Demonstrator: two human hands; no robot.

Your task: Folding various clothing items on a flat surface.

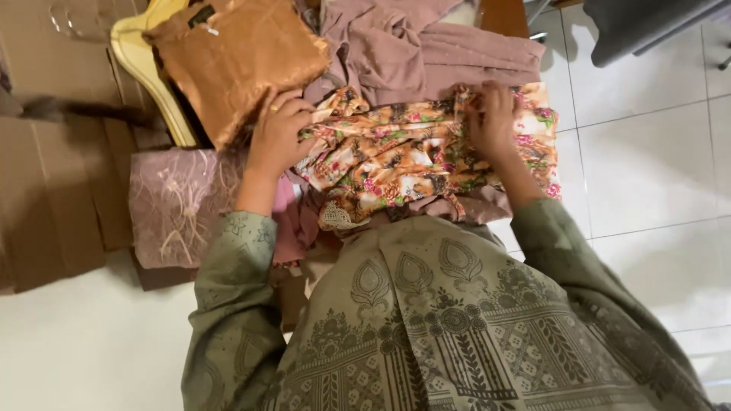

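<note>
Two hands press down on a flowery cloth [411, 156] in the middle of the pile. The left hand [278, 133] lies flat and open on its left edge. The right hand [491, 122] pinches a fold near the right edge. Pink cloth [426, 53] lies just past it, on the far side. A shiny brown cloth [236, 61] sits far left, touching the left hand. A lilac cloth [175, 205] lies on brown cardboard [53, 190] to the left. White floor tiles [647, 167] are on the right.
</note>
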